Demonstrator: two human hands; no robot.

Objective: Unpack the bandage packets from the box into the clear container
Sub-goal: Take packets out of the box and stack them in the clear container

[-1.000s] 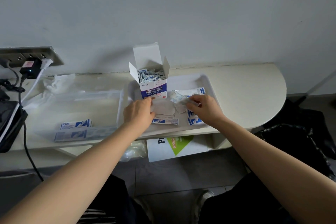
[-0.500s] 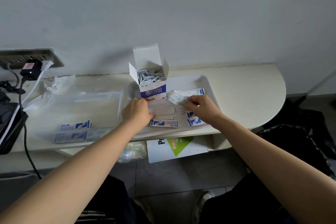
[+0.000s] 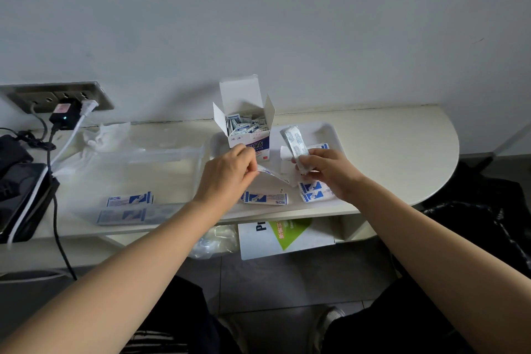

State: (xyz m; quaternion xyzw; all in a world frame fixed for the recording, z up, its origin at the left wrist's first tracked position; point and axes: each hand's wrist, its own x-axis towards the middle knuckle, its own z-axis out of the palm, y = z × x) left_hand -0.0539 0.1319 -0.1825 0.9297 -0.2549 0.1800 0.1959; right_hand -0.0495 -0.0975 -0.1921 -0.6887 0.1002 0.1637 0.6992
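Far left of the open box [image 3: 247, 135], a wall socket strip [image 3: 43, 96] holds a black charger [image 3: 63, 119] and a white plug [image 3: 87, 106]. Nearer the box on that side sits the clear container [image 3: 161, 151], with two bandage packets [image 3: 130, 199] lying on its floor near its front wall. Just in front of the box, the left hand [image 3: 227, 178] pinches the edge of a flat white packet [image 3: 273, 177] between thumb and fingertips. The box stands upright in the back left corner of the white tray [image 3: 326, 131], flaps up and full of packets. Just right of the box, the right hand [image 3: 327, 172] curls its fingers around a small bundle of packets [image 3: 296, 144], which juts up tilted toward the box. In front of the box, under both hands, loose packets [image 3: 265, 198] lie on the tray. Below the box, under the shelf [image 3: 402, 146], lies a white and green booklet [image 3: 287, 234].
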